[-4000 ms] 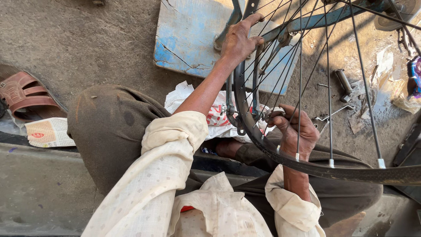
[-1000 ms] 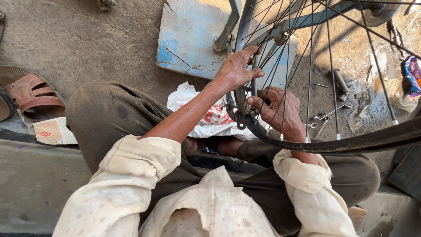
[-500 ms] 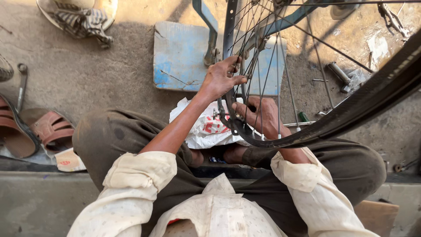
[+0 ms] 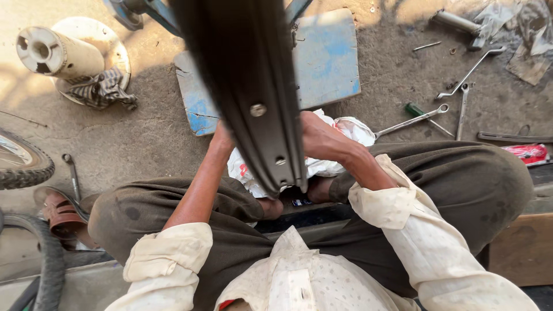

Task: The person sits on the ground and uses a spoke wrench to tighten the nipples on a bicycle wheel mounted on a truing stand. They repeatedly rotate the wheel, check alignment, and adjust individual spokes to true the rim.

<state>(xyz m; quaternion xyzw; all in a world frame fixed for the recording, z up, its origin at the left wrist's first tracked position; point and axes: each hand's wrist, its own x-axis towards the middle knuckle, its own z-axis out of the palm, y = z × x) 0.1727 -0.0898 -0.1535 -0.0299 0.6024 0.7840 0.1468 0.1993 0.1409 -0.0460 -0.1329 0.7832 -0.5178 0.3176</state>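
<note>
Now we see dark wheel rim [image 4: 247,86] upright between knees, both hands against it: left hand [image 4: 220,138] mostly hidden, grip unclear; right hand [image 4: 322,138] pressed on rim's side, fingers unseen. We judge rim stiff, light, awkward; hold by edges.

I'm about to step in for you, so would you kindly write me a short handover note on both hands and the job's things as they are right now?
Left hand: at the wheel rim, mostly hidden behind it; grip cannot be told.
Right hand: against the rim's right side, fingers hidden behind it.
The rim stands edge-on between the knees, bare of a tyre, spoke nipples showing. A white plastic bag lies under the hands, a blue board beyond.
Spanners and a green-handled screwdriver lie on the ground to the right.
Done and left: cannot be judged from this view.
</note>
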